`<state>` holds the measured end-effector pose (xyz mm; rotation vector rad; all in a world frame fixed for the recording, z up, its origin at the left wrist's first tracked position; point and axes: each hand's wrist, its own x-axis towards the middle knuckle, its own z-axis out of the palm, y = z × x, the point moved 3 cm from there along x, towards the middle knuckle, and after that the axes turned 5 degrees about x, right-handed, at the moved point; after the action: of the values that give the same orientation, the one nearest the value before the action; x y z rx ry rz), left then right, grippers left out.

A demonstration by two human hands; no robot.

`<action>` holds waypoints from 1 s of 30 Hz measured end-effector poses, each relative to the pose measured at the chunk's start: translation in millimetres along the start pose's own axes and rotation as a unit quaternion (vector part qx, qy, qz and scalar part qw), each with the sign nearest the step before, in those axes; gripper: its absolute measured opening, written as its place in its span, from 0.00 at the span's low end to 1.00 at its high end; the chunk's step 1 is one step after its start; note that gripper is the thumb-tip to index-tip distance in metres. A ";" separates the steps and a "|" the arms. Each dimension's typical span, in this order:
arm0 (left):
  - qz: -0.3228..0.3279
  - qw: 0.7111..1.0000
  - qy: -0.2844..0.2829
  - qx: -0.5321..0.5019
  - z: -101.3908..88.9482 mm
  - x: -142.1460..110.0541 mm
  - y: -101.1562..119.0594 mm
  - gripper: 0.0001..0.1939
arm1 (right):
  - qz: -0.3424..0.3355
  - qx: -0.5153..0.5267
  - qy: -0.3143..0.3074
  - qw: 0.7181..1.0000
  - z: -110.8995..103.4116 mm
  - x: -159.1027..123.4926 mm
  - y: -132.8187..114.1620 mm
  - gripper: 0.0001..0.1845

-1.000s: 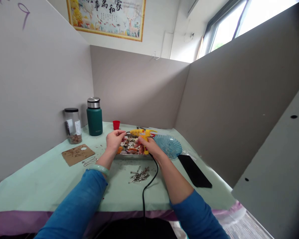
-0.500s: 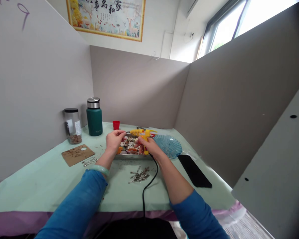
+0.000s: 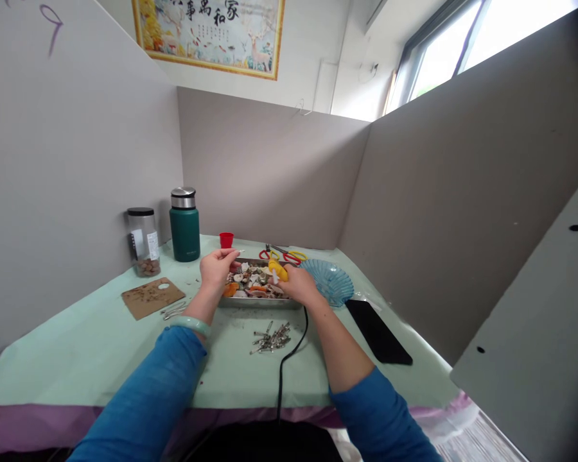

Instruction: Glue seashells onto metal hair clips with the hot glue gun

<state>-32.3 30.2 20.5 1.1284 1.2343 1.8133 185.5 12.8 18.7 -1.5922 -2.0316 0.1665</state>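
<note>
My right hand (image 3: pixel 298 282) is wrapped round a yellow glue gun (image 3: pixel 278 271), its tip turned toward me and to the left. A black cord trails from it over the table's front edge. My left hand (image 3: pixel 216 266) is closed in a pinch, with a small shiny piece (image 3: pixel 241 251) poking out past the fingertips; it looks like a metal pin, but is too small to be certain. Below and between both hands lies a metal tray (image 3: pixel 257 303) of mixed seashells (image 3: pixel 253 280). In front of the tray sits a heap of small metal pins or clips (image 3: pixel 272 339).
At left stand a green flask (image 3: pixel 185 234), a clear jar (image 3: pixel 143 244) and a brown card (image 3: pixel 153 297). Behind the tray are a red cup (image 3: pixel 226 240) and scissors (image 3: pixel 293 256). A blue shell-shaped dish (image 3: pixel 334 282) and a black phone-like slab (image 3: pixel 378 330) lie right. Partitions enclose the table.
My right hand has turned the glue gun and drawn it away from my left hand, so its tip now faces toward me. My left hand has shifted slightly left, still pinching.
</note>
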 end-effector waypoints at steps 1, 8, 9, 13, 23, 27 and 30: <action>0.000 1.000 0.002 -0.004 -0.7 1.2 -0.5 0.17 | 0.000 -0.045 -0.006 0.999 0.3 -0.1 -0.1 0.29; 0.003 1.000 0.013 -0.020 -2.5 1.0 3.1 0.16 | -0.027 -0.134 -0.091 0.986 -10.5 1.4 1.0 0.30; 0.002 1.000 0.015 -0.020 -2.8 0.6 4.3 0.16 | -0.032 -0.134 -0.094 0.986 -12.5 2.9 -1.8 0.31; -0.004 0.999 0.029 -0.026 -4.9 -0.1 7.7 0.16 | -0.103 -0.107 -0.038 0.988 -8.0 14.8 -35.6 0.22; 0.010 0.997 0.047 -0.056 -9.2 3.7 8.1 0.15 | -0.217 -0.210 -0.151 0.942 46.3 51.1 -105.7 0.17; 0.006 0.997 0.043 -0.062 -8.8 4.5 7.4 0.16 | -0.217 -0.189 -0.126 0.949 51.4 53.8 -101.4 0.14; 0.004 0.997 0.044 -0.063 -9.1 3.7 8.1 0.17 | -0.211 -0.171 -0.102 0.957 48.8 55.1 -95.0 0.14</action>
<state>-42.5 27.4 27.5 0.9956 1.1486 1.9357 71.8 47.5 36.0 -1.3257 -2.6252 -0.2010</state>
